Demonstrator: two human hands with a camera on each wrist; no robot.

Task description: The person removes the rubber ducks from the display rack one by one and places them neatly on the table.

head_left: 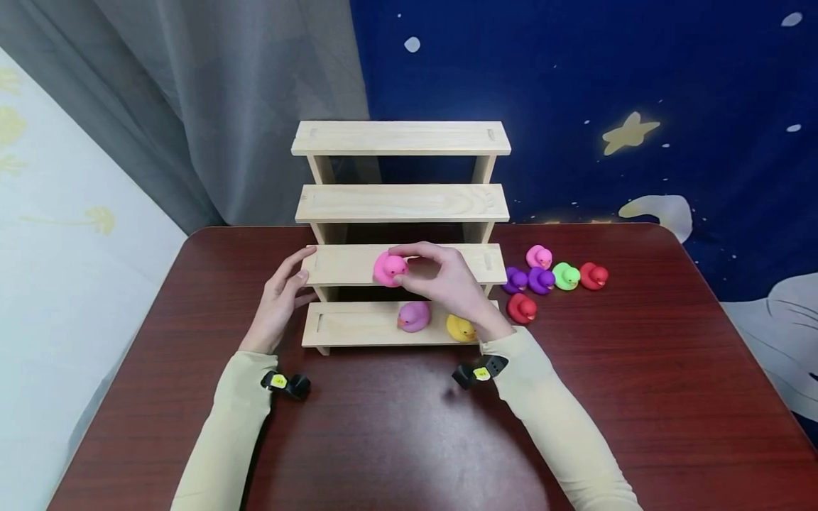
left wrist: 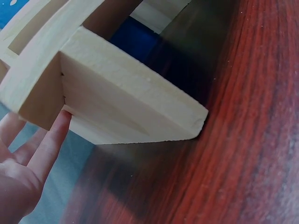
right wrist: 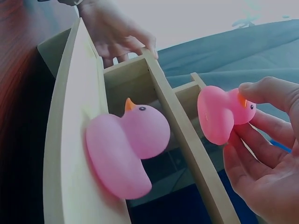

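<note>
A bright pink rubber duck (head_left: 390,269) is pinched between the thumb and fingers of my right hand (head_left: 447,277), in front of the second-lowest tier of a stepped wooden shelf (head_left: 345,266). In the right wrist view that duck (right wrist: 217,114) appears just past the board edge; whether it touches the board cannot be told. My left hand (head_left: 276,301) touches the left end of the same tier, and one straight finger meets the side panel (left wrist: 98,98) in the left wrist view. On the lowest tier sit a light purple duck (head_left: 414,316) and a yellow duck (head_left: 461,328), partly behind my right wrist.
Right of the shelf, several ducks stand on the dark red table (head_left: 639,369): a pink duck (head_left: 540,256), purple ducks, a green duck (head_left: 565,276) and red ducks, one red duck (head_left: 522,309) nearer. Two higher tiers (head_left: 402,202) rise behind, before a curtain (head_left: 255,106).
</note>
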